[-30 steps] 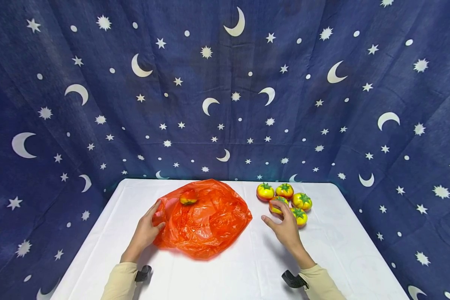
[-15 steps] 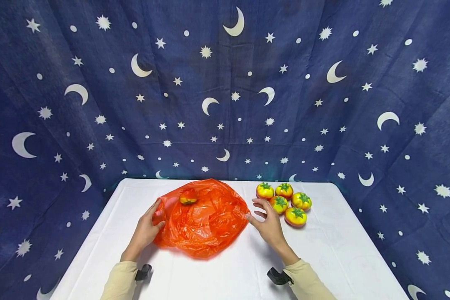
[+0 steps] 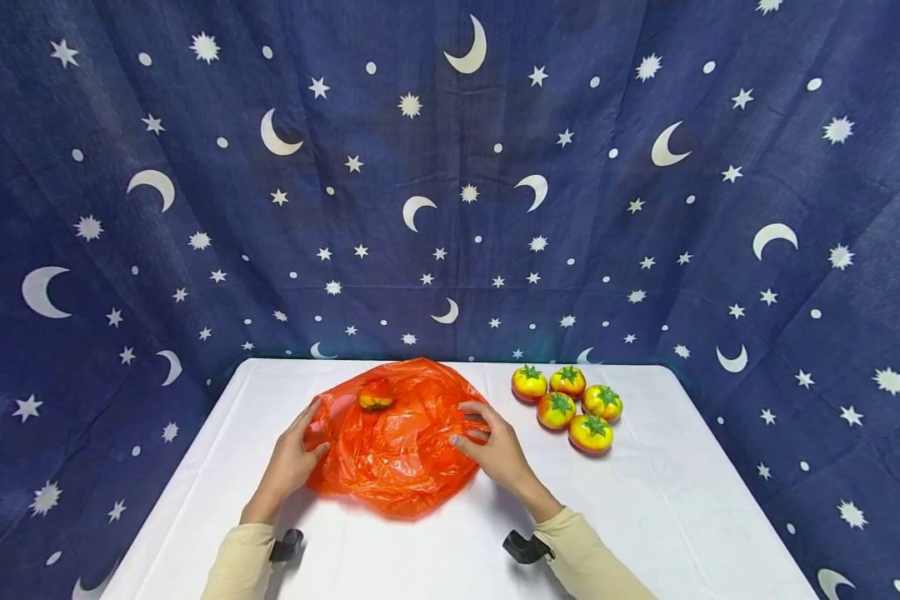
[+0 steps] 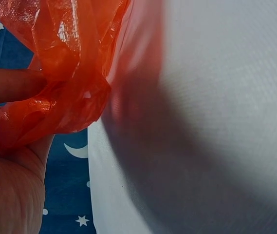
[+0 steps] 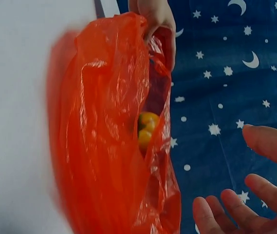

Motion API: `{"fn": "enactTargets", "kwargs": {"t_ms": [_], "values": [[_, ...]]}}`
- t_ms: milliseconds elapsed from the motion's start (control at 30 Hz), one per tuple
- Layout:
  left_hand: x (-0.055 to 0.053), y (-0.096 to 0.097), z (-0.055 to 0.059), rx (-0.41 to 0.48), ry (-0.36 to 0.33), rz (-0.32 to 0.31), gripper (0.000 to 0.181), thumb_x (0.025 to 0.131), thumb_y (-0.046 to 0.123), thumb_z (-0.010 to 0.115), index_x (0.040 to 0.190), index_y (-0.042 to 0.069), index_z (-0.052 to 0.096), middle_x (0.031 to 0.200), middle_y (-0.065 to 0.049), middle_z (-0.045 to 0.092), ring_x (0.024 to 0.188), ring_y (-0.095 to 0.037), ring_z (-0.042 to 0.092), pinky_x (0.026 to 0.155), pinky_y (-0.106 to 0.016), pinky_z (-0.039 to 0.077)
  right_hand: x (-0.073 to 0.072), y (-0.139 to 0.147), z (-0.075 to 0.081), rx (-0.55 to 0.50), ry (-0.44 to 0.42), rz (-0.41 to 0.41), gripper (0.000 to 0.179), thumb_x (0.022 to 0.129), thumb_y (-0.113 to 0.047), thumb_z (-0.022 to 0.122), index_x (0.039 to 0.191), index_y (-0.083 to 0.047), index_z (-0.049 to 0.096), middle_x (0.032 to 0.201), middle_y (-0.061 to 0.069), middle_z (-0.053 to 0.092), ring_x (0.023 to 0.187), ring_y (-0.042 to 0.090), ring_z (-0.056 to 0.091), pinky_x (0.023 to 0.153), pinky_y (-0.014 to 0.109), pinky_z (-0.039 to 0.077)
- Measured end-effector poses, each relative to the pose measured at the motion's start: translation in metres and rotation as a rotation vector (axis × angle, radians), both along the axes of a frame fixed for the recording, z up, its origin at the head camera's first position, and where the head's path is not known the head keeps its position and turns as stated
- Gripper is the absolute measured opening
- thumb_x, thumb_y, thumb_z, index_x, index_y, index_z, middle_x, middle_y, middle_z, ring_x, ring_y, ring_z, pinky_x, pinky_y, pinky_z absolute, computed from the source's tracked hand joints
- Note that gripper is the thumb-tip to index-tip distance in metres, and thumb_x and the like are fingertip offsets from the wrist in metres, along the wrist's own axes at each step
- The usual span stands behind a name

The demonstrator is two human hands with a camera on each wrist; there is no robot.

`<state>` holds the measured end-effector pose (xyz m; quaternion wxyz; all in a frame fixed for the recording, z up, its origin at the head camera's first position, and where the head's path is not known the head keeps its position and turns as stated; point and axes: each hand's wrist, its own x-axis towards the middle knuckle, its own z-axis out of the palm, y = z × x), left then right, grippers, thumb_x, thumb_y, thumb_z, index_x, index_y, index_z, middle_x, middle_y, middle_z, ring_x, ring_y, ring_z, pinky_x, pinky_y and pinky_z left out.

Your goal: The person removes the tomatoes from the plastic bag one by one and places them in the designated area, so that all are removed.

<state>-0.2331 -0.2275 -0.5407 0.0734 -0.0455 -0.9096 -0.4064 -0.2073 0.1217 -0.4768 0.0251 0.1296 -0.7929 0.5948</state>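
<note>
A thin red plastic bag (image 3: 408,450) lies spread on the white table. My left hand (image 3: 288,458) grips its left edge; in the left wrist view the crumpled film (image 4: 60,107) sits between thumb and fingers. One red-yellow toy tomato (image 3: 377,394) is in the bag's opening, and part of that tomato (image 5: 148,127) shows in the right wrist view. My right hand (image 3: 495,446) is above the bag's right side, fingers spread and loosely bent. In the right wrist view, the same hand (image 5: 255,195) holds nothing and is apart from the bag.
Several red-yellow toy tomatoes with green leaf tops, including a front one (image 3: 591,435), stand grouped right of the bag. The white table (image 3: 690,517) ends at a dark blue curtain (image 3: 450,167) with moons and stars.
My right hand has moved left from beside the grouped tomatoes to over the bag's right side, carrying nothing. The left hand keeps its grip in place, and the tomatoes stay where they were.
</note>
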Motion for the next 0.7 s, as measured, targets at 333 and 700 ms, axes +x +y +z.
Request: {"fn": "enactTargets", "kwargs": {"t_ms": [333, 700], "values": [[0.000, 0.001, 0.001, 0.002, 0.058, -0.005, 0.084, 0.082, -0.007, 0.069, 0.155, 0.010, 0.030, 0.157, -0.024, 0.033, 0.143, -0.046, 0.032, 0.117, -0.060, 0.027, -0.021, -0.031, -0.015, 0.042, 0.024, 0.115, 0.052, 0.085, -0.015, 0.076, 0.133, -0.007, 0.056, 0.127, 0.012, 0.061, 0.118, 0.034, 0.059, 0.100, 0.052, 0.052], [0.001, 0.001, 0.000, 0.008, 0.063, -0.010, 0.085, 0.081, -0.008, 0.069, 0.155, 0.009, 0.030, 0.157, -0.024, 0.032, 0.143, -0.046, 0.032, 0.117, -0.059, 0.027, -0.033, -0.063, -0.011, 0.151, -0.068, 0.172, 0.053, 0.086, -0.026, 0.075, 0.135, -0.016, 0.056, 0.132, 0.007, 0.059, 0.118, 0.036, 0.061, 0.098, 0.043, 0.055]]}}
